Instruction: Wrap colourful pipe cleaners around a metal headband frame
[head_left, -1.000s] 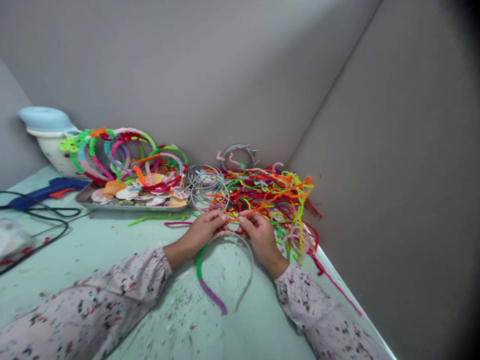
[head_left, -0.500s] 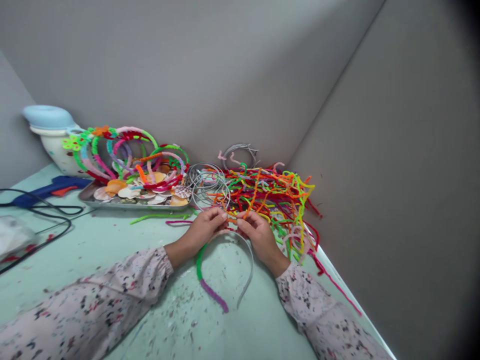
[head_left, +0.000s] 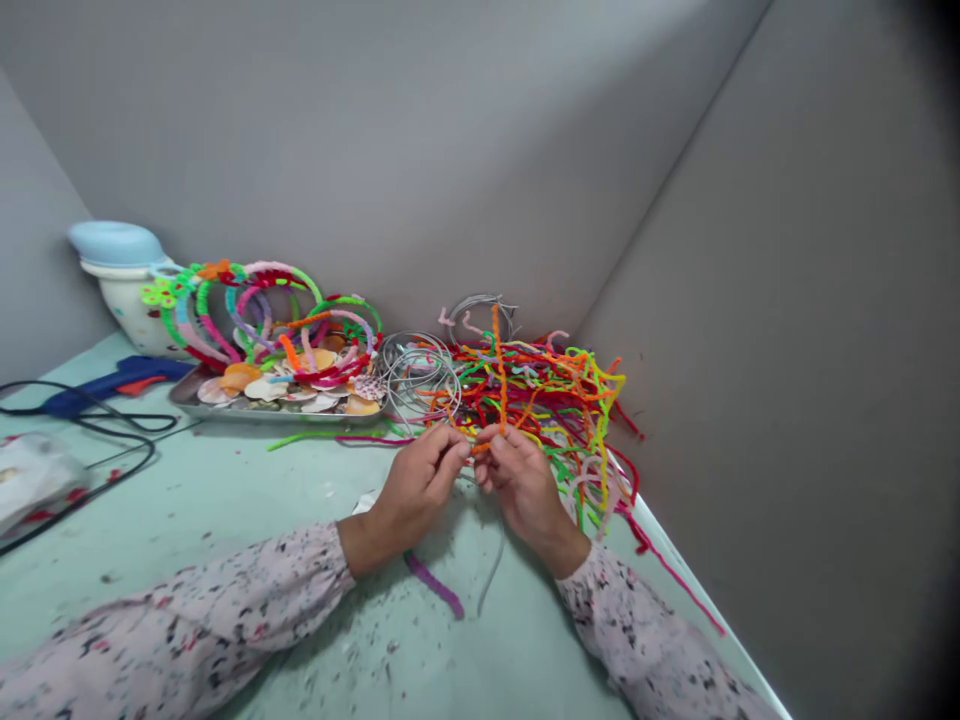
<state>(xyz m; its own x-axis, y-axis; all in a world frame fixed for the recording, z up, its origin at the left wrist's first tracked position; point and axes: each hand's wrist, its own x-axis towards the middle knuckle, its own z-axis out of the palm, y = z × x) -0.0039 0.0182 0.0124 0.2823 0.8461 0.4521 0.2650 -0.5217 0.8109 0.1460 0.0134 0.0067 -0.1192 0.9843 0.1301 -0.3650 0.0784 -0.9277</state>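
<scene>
Most of the headband (head_left: 437,588) is hidden: the left hand (head_left: 420,482) covers its left side, and its top passes behind the fingers of both hands. Whether either hand also grips it cannot be told. A white object (head_left: 39,478) is cut off by the left edge; its contents cannot be made out. The right border of the view is dark.

Containers: a shallow metal tray (head_left: 277,414) holds shells (head_left: 264,388), with fuzzy multicoloured headbands (head_left: 204,310) resting on and over them. A pale vessel (head_left: 135,305) with a light-blue lid stands behind; its interior is not visible.

The headband lies on the counter (head_left: 322,630), below the hands. One visible end is covered in purple fuzz; the other is thin, grey and bare. Left hand: thumb and forefinger pinched on the lower part of an orange pipe cleaner (head_left: 500,370). Right hand (head_left: 529,490): fingertips closed on the same piece, at its bend, the long part pointing up before the tangled pile of pipe cleaners (head_left: 574,385).
</scene>
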